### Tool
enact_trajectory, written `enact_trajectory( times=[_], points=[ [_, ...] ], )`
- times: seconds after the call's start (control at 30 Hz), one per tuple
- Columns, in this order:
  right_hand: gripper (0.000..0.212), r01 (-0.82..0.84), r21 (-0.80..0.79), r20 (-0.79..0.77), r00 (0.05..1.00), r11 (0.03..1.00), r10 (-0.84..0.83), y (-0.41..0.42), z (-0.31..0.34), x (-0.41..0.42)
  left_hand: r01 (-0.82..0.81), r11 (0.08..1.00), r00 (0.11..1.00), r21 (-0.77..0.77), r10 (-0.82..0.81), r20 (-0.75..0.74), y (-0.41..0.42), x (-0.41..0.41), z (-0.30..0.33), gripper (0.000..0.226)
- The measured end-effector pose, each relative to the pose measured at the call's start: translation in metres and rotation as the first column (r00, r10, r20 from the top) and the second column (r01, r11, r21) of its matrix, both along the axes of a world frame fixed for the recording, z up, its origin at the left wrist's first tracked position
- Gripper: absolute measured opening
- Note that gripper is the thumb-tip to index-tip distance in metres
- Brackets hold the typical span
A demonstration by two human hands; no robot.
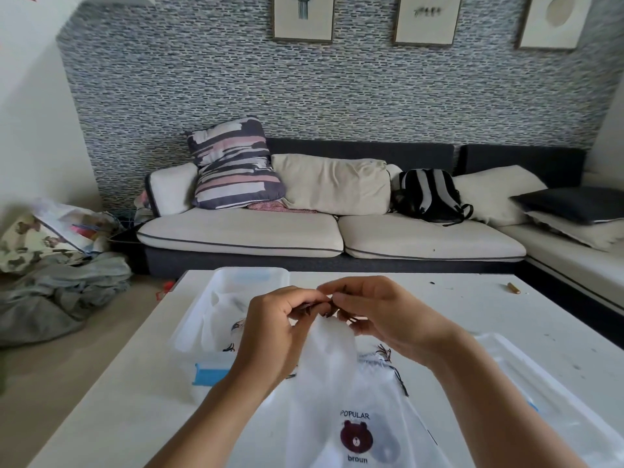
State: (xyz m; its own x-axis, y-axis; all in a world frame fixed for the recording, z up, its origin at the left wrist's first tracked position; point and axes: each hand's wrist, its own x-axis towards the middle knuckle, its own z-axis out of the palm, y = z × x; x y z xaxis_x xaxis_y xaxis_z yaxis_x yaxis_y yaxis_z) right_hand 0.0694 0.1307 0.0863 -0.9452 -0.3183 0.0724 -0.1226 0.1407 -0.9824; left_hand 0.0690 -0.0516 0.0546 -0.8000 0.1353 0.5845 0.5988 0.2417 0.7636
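Obs.: L hand [280,319] and R hand [381,312] meet above the table [472,305]. Fingertips of both pinch the dark drawstring [324,307] at the mouth of a small white pouch [332,349]. I read the grip as narrow, fingers curled; knot detail too small to tell. Pouch hangs down from the pinch, long axis approx. vertical, mouth up, btwn the wrists; hands equally near. Lower end is over the bear-print bag [358,434]; contact unclear. Clear box [202,319] sits nearer L hand. Judgement: cords must pull apart sideways, across the pouch axis.
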Motion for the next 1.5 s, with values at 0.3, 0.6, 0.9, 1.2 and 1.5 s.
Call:
enact_trajectory(
  times=[0.3,0.6,0.9,1.2,1.5],
  points=[
    [0.007,0.030,0.167,-0.167,0.986,0.986,-0.002,0.000,-0.002,0.000,0.128,0.991,0.980,-0.041,-0.120,0.156,-0.007,-0.003,0.004,0.025],
    [0.017,0.062,0.327,-0.325,0.944,0.943,0.051,0.005,0.004,-0.001,0.138,0.948,0.797,0.286,-0.277,0.537,-0.005,0.000,0.009,0.014],
    [0.013,0.175,0.210,-0.447,0.892,0.962,-0.065,0.010,-0.005,-0.007,0.138,0.887,0.846,0.442,-0.337,0.412,-0.011,-0.002,0.016,0.014],
    [0.014,0.141,0.161,-0.399,0.915,0.977,-0.067,0.006,-0.010,-0.009,0.022,0.970,0.989,0.241,-0.056,0.136,-0.015,-0.005,0.010,0.012],
    [0.017,0.112,0.072,-0.361,0.929,0.991,-0.079,-0.003,-0.015,-0.009,0.221,0.923,0.943,0.314,-0.285,0.173,-0.012,-0.001,0.011,0.043]
  ],
)
